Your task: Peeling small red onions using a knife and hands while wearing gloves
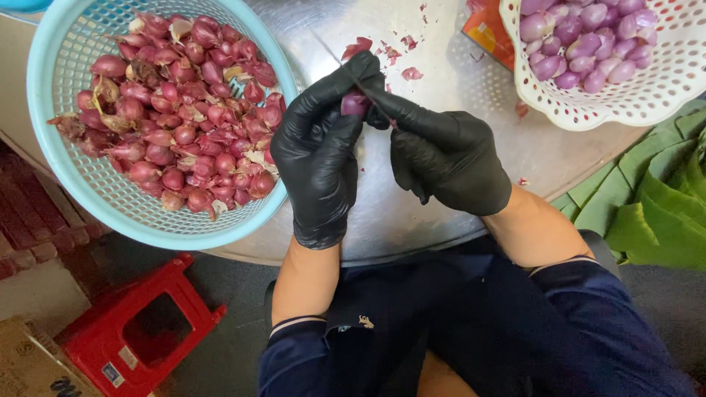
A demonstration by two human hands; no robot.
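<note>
Black-gloved left hand [318, 158] closes its fingers around one shallot [354, 104] above the steel table [456, 88], while the right hand [445, 158] grips a thin knife [346, 66] (blade at the bulb). Peeling seems underway; next the skin needs careful lifting.

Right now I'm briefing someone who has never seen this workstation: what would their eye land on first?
Probably the two black-gloved hands at centre, the left hand holding a small shallot while the right hand works a thin knife against it. Next, the blue basket of unpeeled red shallots at upper left. The white basket of peeled ones sits at upper right.
</note>
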